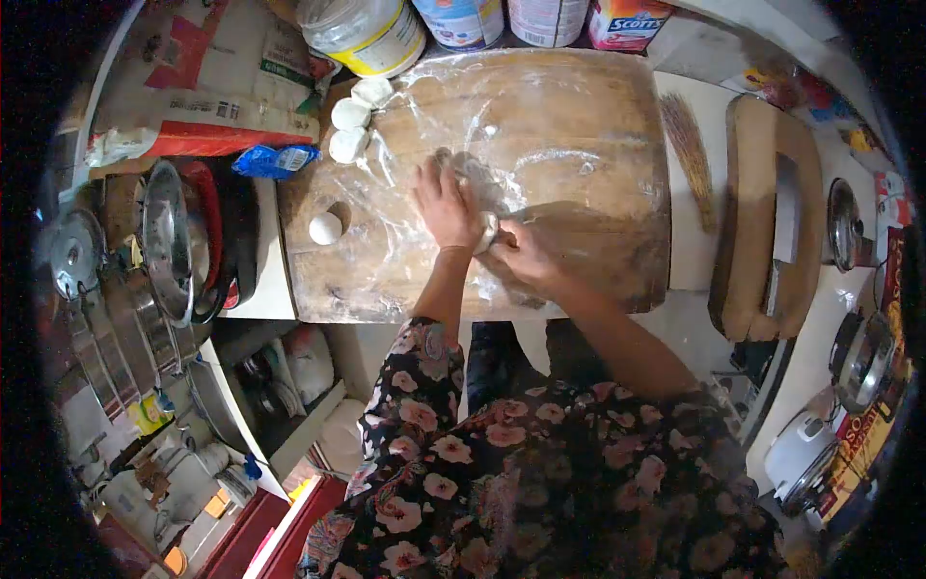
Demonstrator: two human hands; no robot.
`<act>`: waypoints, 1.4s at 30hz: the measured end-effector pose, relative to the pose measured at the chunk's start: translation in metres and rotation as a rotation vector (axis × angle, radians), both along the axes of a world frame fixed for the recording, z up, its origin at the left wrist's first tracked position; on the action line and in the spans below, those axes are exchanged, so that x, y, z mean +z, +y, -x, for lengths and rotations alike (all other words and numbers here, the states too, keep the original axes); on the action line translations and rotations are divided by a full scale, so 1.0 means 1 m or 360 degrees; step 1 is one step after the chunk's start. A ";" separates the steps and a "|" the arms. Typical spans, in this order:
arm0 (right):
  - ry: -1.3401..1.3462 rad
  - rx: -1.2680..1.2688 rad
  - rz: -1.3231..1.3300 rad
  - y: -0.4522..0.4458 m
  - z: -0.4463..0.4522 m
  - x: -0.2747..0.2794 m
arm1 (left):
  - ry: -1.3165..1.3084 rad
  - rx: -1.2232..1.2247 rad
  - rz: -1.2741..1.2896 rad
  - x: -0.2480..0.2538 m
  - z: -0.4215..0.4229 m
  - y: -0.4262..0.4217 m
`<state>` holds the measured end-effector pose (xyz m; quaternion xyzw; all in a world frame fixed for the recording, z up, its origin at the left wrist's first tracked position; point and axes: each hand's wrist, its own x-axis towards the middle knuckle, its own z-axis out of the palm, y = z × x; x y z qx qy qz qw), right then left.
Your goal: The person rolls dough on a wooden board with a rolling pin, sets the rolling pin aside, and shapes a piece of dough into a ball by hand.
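Near the middle of a floured wooden board (598,222), a small piece of white dough (487,232) lies between my two hands. My left hand (448,207) rests flat with its fingers spread, its palm edge against the dough. My right hand (526,253) has its fingers curled and pressed on the dough's right side. Several round pieces of dough (349,114) sit in a row at the board's upper left. A single white ball (325,229) stands apart near the left edge.
Behind the board stand a yellow-labelled jar (371,39), tins (463,21) and a Scott's box (625,23). Metal bowls (172,241) and a blue packet (277,160) are at the left. A straw brush (687,154) and a wooden board with a blade (762,222) lie right.
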<state>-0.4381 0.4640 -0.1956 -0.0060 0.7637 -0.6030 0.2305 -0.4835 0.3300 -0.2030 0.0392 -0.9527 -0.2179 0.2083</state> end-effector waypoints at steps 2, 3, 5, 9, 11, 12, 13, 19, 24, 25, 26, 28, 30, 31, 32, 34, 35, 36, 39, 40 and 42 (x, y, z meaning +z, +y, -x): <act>0.0165 -0.0012 -0.0450 -0.008 -0.001 0.025 | -0.0199 -0.0222 -0.0308 -0.009 -0.012 0.000; 0.0167 -0.0019 -0.0432 -0.006 -0.001 0.026 | -0.0424 -0.0425 -0.0621 0.008 -0.020 0.003; 0.0800 0.0195 -0.0447 0.000 0.002 0.030 | -0.1033 -0.0053 -0.2275 0.060 -0.042 0.010; 0.1188 0.0486 -0.0485 -0.004 -0.011 0.033 | -0.0495 0.0318 -0.1856 0.020 -0.074 0.017; 0.0894 0.0415 -0.0354 -0.001 -0.011 0.022 | -0.0307 0.0377 -0.1281 0.023 -0.077 0.040; 0.0817 0.0204 -0.0369 -0.001 -0.012 0.007 | -0.0191 0.0136 -0.0832 0.016 -0.072 0.034; 0.0749 -0.0007 -0.0393 0.002 -0.012 -0.006 | -0.0065 -0.0107 -0.0389 0.009 -0.059 0.025; -0.0098 0.0142 -0.0020 0.004 0.003 0.005 | -0.0035 0.0018 0.0013 -0.003 -0.002 0.000; 0.0455 0.0061 -0.0430 -0.007 -0.001 0.035 | -0.0704 -0.0105 -0.2025 0.039 -0.035 0.002; 0.0676 0.0148 -0.0480 -0.003 -0.006 0.038 | -0.0937 -0.0063 -0.2644 0.045 -0.048 0.002; 0.0780 0.0329 -0.0363 0.002 -0.012 0.032 | -0.0820 0.0199 -0.2893 0.044 -0.059 0.001; 0.0893 0.0404 -0.0322 0.000 -0.016 0.021 | -0.0629 0.0437 -0.2615 0.039 -0.073 0.016; 0.0764 0.0247 -0.0275 -0.001 -0.015 0.026 | -0.0523 0.0441 -0.1938 0.034 -0.070 0.037; 0.0753 0.0260 -0.0276 -0.001 -0.015 0.016 | -0.0435 0.0433 -0.1265 0.033 -0.071 0.042; 0.0421 0.0114 -0.0133 0.001 -0.017 0.002 | -0.0483 0.0314 -0.1015 0.034 -0.065 0.042; 0.0084 -0.0039 -0.0086 0.009 -0.005 0.011 | -0.0217 0.0126 -0.0606 0.021 -0.030 0.027; 0.0065 -0.0040 -0.0104 0.010 -0.007 0.008 | 0.0027 -0.0049 -0.0186 0.016 -0.021 0.020; -0.0038 -0.0073 0.0025 0.012 -0.009 0.002 | -0.0050 -0.0017 -0.0112 0.015 -0.015 0.015; -0.0062 0.0070 -0.0040 0.012 0.000 -0.002 | -0.0098 0.0079 0.0000 0.002 -0.005 0.013; 0.0006 0.0096 -0.0298 0.008 0.001 0.007 | -0.0130 0.0006 -0.0204 -0.003 -0.008 0.014; 0.0423 -0.0114 -0.0555 -0.003 -0.004 0.020 | -0.0373 -0.0206 -0.0513 0.001 -0.017 0.015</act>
